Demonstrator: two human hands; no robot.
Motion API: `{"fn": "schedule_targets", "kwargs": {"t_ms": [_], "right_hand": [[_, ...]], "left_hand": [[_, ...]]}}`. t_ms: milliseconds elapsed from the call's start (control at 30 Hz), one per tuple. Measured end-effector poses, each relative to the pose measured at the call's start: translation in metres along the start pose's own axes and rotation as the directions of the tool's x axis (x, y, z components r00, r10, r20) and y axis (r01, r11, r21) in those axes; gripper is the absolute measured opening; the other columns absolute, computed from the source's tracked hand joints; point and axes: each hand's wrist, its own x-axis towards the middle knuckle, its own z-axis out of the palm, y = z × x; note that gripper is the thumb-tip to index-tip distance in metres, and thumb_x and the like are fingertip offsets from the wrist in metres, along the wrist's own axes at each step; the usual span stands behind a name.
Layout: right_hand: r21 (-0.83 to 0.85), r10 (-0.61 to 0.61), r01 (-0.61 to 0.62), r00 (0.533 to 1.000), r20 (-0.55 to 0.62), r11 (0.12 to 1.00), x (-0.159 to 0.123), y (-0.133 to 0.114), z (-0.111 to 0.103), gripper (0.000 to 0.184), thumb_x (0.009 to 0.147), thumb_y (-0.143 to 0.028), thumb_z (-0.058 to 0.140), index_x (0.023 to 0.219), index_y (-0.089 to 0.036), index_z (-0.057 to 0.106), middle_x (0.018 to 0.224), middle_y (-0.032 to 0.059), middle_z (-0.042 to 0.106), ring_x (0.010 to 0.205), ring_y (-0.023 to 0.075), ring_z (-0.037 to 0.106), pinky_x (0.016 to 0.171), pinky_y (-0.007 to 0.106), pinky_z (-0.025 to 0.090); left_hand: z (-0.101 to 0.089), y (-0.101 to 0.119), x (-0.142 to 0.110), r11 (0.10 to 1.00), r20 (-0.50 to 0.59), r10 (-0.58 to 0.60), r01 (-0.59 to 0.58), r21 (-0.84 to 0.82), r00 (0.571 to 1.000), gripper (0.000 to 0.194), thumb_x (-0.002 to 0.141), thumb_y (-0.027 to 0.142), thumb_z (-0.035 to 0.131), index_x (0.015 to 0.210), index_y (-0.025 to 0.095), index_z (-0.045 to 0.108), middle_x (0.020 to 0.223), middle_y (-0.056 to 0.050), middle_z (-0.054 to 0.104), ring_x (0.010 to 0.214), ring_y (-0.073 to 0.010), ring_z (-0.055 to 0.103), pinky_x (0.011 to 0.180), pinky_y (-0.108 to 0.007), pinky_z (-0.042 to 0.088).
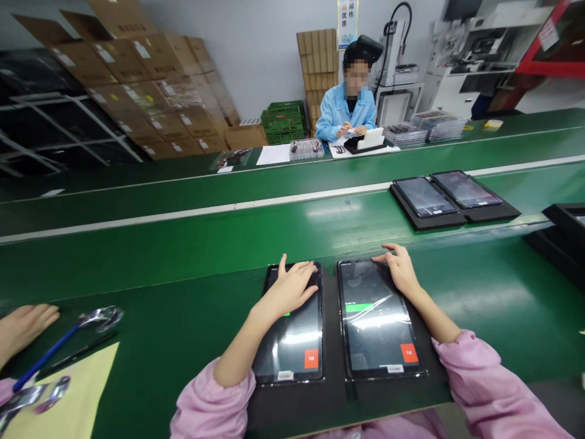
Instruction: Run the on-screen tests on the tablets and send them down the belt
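Two tablets side by side on a black tray (333, 396) at the near belt edge, long axes pointing away from me; left hand (292, 286) lies flat, fingers spread, on the left tablet (292, 341) top; right hand (400, 268) rests open on the right tablet (379, 323) far corner; neither's gripping anything.

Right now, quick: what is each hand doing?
Left hand: open, fingers flat on the left tablet, holding nothing.
Right hand: open, fingers resting on the right tablet at its top corner, holding nothing.
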Motion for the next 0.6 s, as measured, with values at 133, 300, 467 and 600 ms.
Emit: {"fn": "schedule_targets", "kwargs": {"t_ms": [133, 300, 467, 600], "right_hand": [[0.064, -0.027, 0.023, 0.998, 0.064, 0.998, -0.001, -0.006, -0.003, 0.066, 0.099, -0.059, 0.034, 0.058, -0.026, 0.074, 0.11, 0.008, 0.067, 0.107, 0.0275, 0.055, 0.099, 0.043, 0.041], [0.055, 0.016, -0.011, 0.996, -0.086, 0.998, 0.0, -0.012, -0.005, 0.058, 0.099, -0.049, 0.035, 0.064, -0.027, 0.076, 0.1, 0.0075, 0.067, 0.097, 0.0256, 0.058, 0.093, 0.043, 0.044], [-0.028, -0.064, 0.063, 0.997, -0.038, 0.998, 0.0, -0.01, -0.003, 0.051, 0.097, -0.038, 0.04, 0.063, -0.027, 0.076, 0.1, 0.0078, 0.066, 0.096, 0.0261, 0.057, 0.091, 0.044, 0.042], [-0.074, -0.11, 0.107, 0.993, -0.034, 0.991, -0.003, -0.007, -0.001, 0.05, 0.096, -0.038, 0.041, 0.062, -0.026, 0.076, 0.102, 0.0078, 0.066, 0.096, 0.0257, 0.056, 0.091, 0.045, 0.041]], "left_hand": [[-0.016, -0.001, -0.003, 0.997, 0.087, 0.031, -0.024, -0.079, 0.996, 0.031, 0.099, 0.036, 0.041, 0.089, 0.022, 0.066, 0.087, -0.002, 0.073, 0.089, -0.0202, 0.069, 0.121, -0.062, 0.006], [-0.021, -0.017, 0.002, 0.996, -0.086, -0.085, 0.082, -0.048, 0.993, 0.041, 0.097, 0.041, 0.038, 0.087, 0.024, 0.074, 0.098, -0.006, 0.076, 0.099, -0.0262, 0.067, 0.119, -0.059, 0.019], [-0.009, -0.028, 0.006, 0.992, -0.093, -0.123, 0.119, -0.046, 0.988, 0.043, 0.095, 0.046, 0.04, 0.085, 0.028, 0.077, 0.117, -0.005, 0.072, 0.108, -0.0297, 0.064, 0.119, -0.062, 0.017], [-0.012, -0.028, 0.008, 0.986, -0.098, -0.125, 0.113, -0.123, 0.987, 0.048, 0.097, 0.049, 0.031, 0.086, 0.025, 0.07, 0.124, -0.006, 0.069, 0.12, -0.0287, 0.06, 0.12, -0.058, 0.017]]}}
